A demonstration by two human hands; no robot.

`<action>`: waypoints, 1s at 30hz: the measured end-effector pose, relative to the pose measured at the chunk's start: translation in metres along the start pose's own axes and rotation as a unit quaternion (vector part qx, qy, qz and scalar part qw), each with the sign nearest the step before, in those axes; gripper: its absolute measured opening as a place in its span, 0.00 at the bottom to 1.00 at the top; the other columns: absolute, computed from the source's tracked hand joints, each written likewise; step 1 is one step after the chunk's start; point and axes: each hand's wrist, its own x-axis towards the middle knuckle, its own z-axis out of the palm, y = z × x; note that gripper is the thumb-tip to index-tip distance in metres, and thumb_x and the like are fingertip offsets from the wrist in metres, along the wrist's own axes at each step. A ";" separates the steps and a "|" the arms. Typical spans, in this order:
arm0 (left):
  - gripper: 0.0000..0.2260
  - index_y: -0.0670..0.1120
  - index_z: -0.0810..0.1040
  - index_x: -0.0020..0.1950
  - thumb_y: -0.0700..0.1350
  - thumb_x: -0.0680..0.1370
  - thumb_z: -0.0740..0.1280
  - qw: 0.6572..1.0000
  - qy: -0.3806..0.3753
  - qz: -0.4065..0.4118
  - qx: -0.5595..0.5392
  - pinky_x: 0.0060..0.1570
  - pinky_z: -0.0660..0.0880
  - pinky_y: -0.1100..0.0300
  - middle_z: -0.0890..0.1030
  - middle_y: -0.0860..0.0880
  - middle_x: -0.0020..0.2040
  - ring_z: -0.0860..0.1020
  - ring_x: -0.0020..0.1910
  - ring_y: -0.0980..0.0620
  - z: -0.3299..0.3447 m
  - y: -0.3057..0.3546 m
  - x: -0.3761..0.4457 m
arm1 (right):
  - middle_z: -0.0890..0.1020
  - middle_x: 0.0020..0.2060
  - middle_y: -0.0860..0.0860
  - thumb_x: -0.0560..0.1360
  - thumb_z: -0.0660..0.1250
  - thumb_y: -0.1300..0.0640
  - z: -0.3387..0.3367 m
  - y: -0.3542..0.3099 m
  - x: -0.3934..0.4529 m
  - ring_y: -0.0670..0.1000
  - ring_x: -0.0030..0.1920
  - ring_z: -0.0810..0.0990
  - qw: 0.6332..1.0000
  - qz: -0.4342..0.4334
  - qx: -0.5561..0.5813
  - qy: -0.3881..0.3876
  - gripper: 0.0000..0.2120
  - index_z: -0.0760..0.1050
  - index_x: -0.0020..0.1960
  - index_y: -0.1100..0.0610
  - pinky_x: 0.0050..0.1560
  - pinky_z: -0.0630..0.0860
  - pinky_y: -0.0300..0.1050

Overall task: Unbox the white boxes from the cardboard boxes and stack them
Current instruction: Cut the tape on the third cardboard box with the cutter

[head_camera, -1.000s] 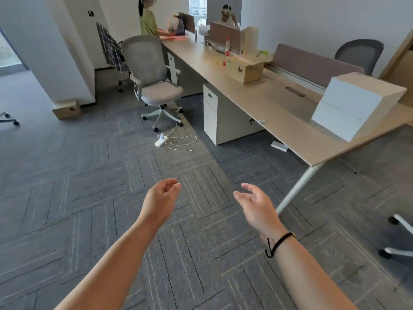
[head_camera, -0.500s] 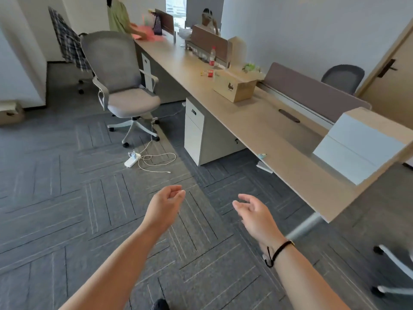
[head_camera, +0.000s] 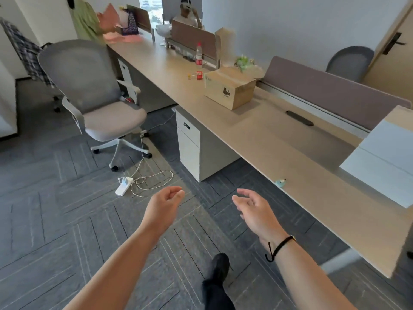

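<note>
Cardboard box [head_camera: 230,87] nearer now, contents seemingly hidden; hands [head_camera: 164,204] [head_camera: 254,211] loosely spread, empty.

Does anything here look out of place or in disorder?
Yes. A white power strip lies on the carpet with its thin cable in loose loops beside the office chair, in the walking path. The cardboard box sits askew on the desk.

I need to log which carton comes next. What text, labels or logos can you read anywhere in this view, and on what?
None of it reads legibly.
Brown cardboard box on the long wooden desk: dark printed logo on its side, plus a small mark near the top edge, both blurred.
Clear plastic bottle: red label, too small.
Small red packet: print too small.
Stacked white boxes: no print showing.
</note>
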 end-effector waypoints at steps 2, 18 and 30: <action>0.08 0.54 0.81 0.58 0.51 0.80 0.66 1.000 0.006 0.003 0.013 0.57 0.78 0.52 0.83 0.58 0.51 0.80 0.52 0.58 0.007 0.012 0.051 | 0.82 0.53 0.47 0.80 0.66 0.48 0.001 -0.008 0.054 0.41 0.51 0.80 1.000 -0.001 0.010 -0.003 0.18 0.72 0.68 0.50 0.63 0.76 0.47; 0.09 0.54 0.79 0.60 0.51 0.82 0.64 0.999 -0.001 0.023 0.030 0.53 0.78 0.55 0.82 0.56 0.51 0.81 0.51 0.55 0.092 0.172 0.400 | 0.78 0.60 0.45 0.79 0.66 0.44 -0.061 -0.131 0.402 0.45 0.58 0.76 1.000 0.005 0.006 0.010 0.18 0.73 0.67 0.46 0.55 0.70 0.43; 0.09 0.52 0.81 0.59 0.50 0.81 0.66 0.991 -0.112 0.067 0.033 0.59 0.78 0.48 0.82 0.55 0.51 0.80 0.52 0.53 0.174 0.251 0.682 | 0.79 0.58 0.48 0.79 0.67 0.48 -0.087 -0.186 0.626 0.47 0.58 0.77 0.989 0.058 0.047 0.130 0.17 0.73 0.67 0.51 0.52 0.71 0.41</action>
